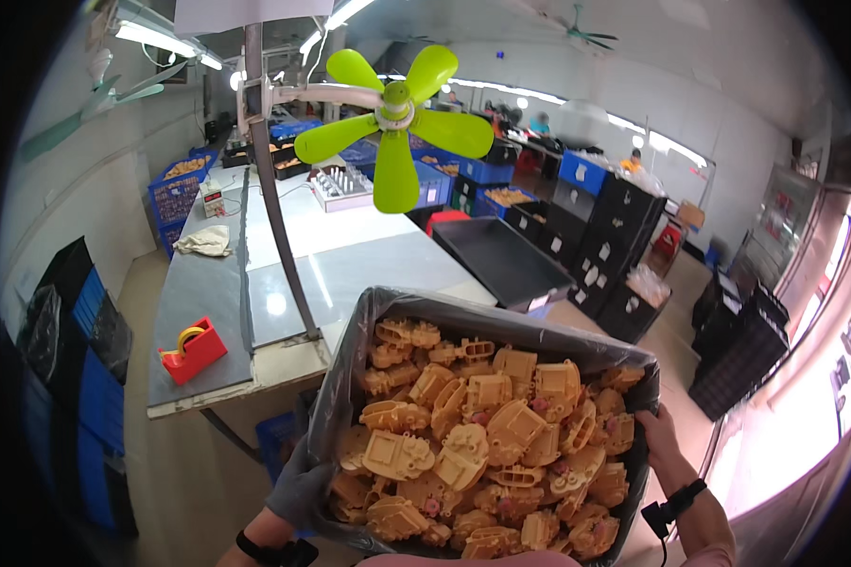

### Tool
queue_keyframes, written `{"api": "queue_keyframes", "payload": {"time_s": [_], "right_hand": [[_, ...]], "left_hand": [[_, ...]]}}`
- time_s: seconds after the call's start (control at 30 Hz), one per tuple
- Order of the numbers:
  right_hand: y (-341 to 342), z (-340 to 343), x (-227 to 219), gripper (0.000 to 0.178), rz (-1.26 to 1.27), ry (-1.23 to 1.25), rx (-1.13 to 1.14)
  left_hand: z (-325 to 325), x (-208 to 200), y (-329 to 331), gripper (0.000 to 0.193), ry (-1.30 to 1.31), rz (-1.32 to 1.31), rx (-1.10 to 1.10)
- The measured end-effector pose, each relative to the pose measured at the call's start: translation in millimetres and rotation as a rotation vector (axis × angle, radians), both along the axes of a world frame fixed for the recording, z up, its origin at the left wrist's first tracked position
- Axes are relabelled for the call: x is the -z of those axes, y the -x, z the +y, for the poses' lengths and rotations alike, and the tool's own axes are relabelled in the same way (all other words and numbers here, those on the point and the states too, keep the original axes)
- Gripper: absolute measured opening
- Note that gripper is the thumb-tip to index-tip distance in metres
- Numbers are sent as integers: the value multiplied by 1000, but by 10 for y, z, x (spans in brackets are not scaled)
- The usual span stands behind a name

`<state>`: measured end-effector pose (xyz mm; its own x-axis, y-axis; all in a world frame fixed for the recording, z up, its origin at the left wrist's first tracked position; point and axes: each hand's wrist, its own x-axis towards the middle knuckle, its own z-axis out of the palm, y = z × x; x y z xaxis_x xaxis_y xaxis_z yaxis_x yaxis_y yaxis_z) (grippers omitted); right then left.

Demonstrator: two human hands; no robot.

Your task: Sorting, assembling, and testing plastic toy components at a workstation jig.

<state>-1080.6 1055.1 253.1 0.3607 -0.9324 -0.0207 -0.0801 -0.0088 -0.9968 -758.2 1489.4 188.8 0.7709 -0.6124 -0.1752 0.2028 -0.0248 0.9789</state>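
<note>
A black crate (pixel 350 364) lined with clear plastic is held up in front of me, heaped with tan moulded plastic parts (pixel 515 430). A few parts carry small pink pieces. At the crate's left wall is my left hand (pixel 303 487) in a grey glove, gripping it; most of its fingers are hidden. My bare right hand (pixel 657 437) clasps the right side wall near the far right corner, its fingers partly out of sight. The far rim of the crate overlaps the near corner of the worktable (pixel 199 312).
A red tape dispenser (pixel 195 352) and a pale cloth (pixel 204 241) lie on the table. A green-bladed fan (pixel 394 104) hangs from a post. Beyond the table's right edge rests an empty black tray (pixel 501 260). Stacked crates (pixel 615 236) stand right; blue and black crates (pixel 95 397) stand left.
</note>
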Motion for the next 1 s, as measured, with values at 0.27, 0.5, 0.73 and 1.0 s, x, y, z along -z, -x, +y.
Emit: {"api": "queue_keyframes", "payload": {"time_s": [0.27, 0.5, 0.73, 1.0], "right_hand": [[-531, -644, -106, 31, 63, 63, -262], [-1262, -1034, -183, 33, 37, 4, -487], [-1413, -1103, -286, 31, 47, -7, -633], [-1585, -1060, -361, 32, 30, -9, -727]], "left_hand": [[-23, 238, 569, 51, -172, 34, -238], [-133, 89, 1113, 52, 12, 91, -483], [-207, -64, 1349, 51, -115, 145, -586], [-192, 225, 1717, 58, 75, 26, -688]]}}
